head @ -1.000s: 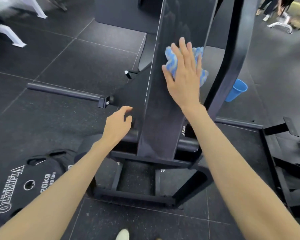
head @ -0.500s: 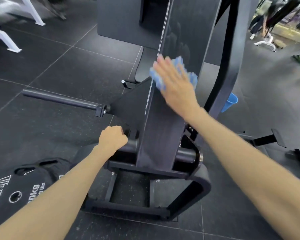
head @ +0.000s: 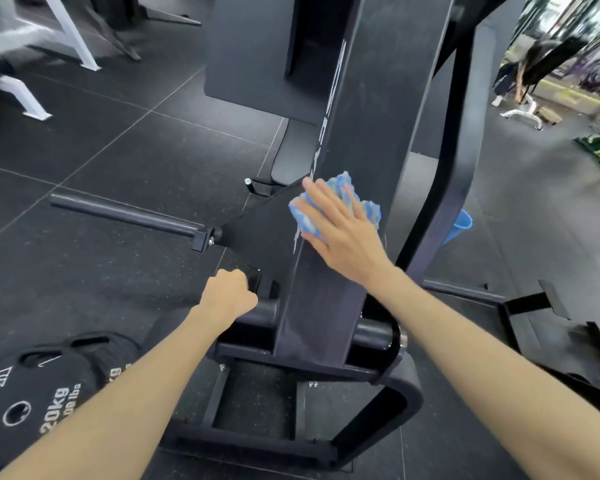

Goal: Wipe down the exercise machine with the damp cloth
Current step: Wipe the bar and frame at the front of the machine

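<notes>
1. The floor [head: 101, 161] is made of big dark rubber squares with thin pale lines between them and tiny light specks.
2. This is a gym. White metal legs [head: 73, 39] stand at the far left, and more gear shows, blurry, at the far right.
3. The exercise machine [head: 371, 109] is black metal. It has a wide, flat, smooth beam that slopes up and away, and a curved bar [head: 454, 188] beside it on the right.
4. A long round bar [head: 125, 214] sticks out to the left from the machine, low over the floor.
5. The right hand [head: 343, 233] lies flat with its fingers spread, pressing the cloth [head: 340, 206] onto the left edge of the sloping beam, about halfway up.
6. The cloth is blue with pale patches, soft, fuzzy and bunched up. It peeks out above and beside the fingers.
7. The left hand [head: 229, 296] is curled into a fist around a short round black peg [head: 264, 311] near the bottom of the machine.
8. A round black weight plate [head: 49, 393] lies flat on the floor at the near left, marked 20kg in white.
9. A blue plastic cup [head: 459, 225] shows behind the curved bar.
</notes>
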`<state>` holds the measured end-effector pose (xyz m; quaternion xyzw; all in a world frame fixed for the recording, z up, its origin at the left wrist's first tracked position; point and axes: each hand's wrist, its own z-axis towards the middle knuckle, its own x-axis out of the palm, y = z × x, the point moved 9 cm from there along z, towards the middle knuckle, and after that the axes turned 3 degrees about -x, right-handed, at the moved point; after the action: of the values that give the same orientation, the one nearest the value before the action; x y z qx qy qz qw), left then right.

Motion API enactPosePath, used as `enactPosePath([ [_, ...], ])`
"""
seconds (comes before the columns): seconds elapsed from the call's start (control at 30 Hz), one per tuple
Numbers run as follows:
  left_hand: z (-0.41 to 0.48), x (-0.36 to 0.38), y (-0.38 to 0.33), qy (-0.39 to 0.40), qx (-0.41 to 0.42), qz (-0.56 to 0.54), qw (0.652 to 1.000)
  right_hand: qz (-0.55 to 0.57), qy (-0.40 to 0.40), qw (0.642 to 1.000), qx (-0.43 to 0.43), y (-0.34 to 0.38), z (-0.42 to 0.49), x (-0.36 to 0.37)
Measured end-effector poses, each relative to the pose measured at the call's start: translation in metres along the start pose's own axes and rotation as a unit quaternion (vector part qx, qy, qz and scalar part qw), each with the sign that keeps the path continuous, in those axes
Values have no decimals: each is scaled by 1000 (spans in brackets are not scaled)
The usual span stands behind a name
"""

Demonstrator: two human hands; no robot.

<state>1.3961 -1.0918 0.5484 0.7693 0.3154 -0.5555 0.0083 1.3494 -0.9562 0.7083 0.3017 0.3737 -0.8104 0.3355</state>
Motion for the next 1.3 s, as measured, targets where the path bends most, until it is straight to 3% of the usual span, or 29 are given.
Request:
enactPosePath([
  [0.1,1,2,0,0,4,10,1000,-55,-69,996,29,-55,44,-13],
  [0.23,-3,0,4,-57,23,-34,998,-37,-132,950,280,-108,66,-20],
  [0.3,-9,4,12,-103,67,-154,980,-16,-138,936,324,-87,52,-14],
  [0.4,-26,10,27,-119,97,-335,930,-9,-116,955,274,-37,16,-4],
  [0.63,-35,48,49,-28,-30,-530,847,9,-47,982,182,87,-89,19],
  [0.8,-61,44,65,-59,-21,-466,883,68,33,987,141,130,-137,33],
  [0.87,-66,51,82,-56,-49,-465,882,172,11,968,185,133,-136,25],
  [0.97,-72,61,100,-26,-95,-469,878,198,-48,954,220,139,-85,9],
  [1.03,-67,64,108,-12,-92,-467,879,206,-25,947,247,143,-41,22],
  [1.13,-58,68,119,8,-76,-441,894,197,103,921,319,149,-28,71],
  [1.2,-53,60,124,-13,-50,-402,914,189,50,908,372,152,-42,80],
  [1.3,-35,51,120,-71,21,-313,947,111,-38,938,327,176,-62,83],
])
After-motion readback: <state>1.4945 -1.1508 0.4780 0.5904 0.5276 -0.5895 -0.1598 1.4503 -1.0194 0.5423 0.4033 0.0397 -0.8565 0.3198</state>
